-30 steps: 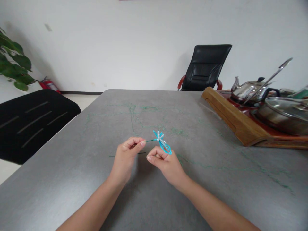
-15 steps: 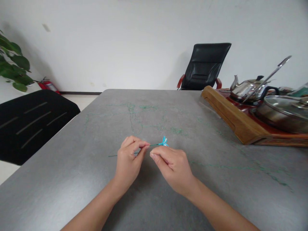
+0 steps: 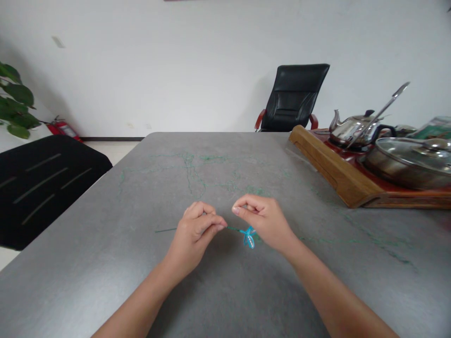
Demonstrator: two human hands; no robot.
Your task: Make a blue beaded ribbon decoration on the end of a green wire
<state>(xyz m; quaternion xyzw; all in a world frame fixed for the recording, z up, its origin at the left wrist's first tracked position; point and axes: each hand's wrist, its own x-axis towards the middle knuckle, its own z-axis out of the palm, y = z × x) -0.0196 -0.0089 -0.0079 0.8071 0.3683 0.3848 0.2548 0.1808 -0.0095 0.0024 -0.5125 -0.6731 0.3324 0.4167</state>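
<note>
My left hand (image 3: pixel 197 230) pinches a thin green stem (image 3: pixel 165 230) between thumb and fingertips; the stem's bare end sticks out to the left behind the hand. At its right end sits a small blue flower-like piece (image 3: pixel 249 238) with loop petals and white bead-like dots, partly covered by my right hand. My right hand (image 3: pixel 266 218) is just above and right of the flower, thumb and index finger pressed together. Whatever those fingertips hold, if anything, is too thin to see. Loose green thread (image 3: pixel 190 164) lies tangled across the table beyond both hands.
The grey table (image 3: pixel 105 263) fills the foreground. At right a wooden tray (image 3: pixel 327 173) carries a steel kettle (image 3: pixel 355 129) and a lidded pan (image 3: pixel 405 164). A black office chair (image 3: pixel 296 98) stands behind, another black chair (image 3: pixel 45 183) at left, near a plant and fire extinguisher.
My right hand has moved up and slightly right, around the stem's flower end. The flower now hangs lower, with its petals turned downward. My left hand has shifted slightly right, still pinching the stem.
</note>
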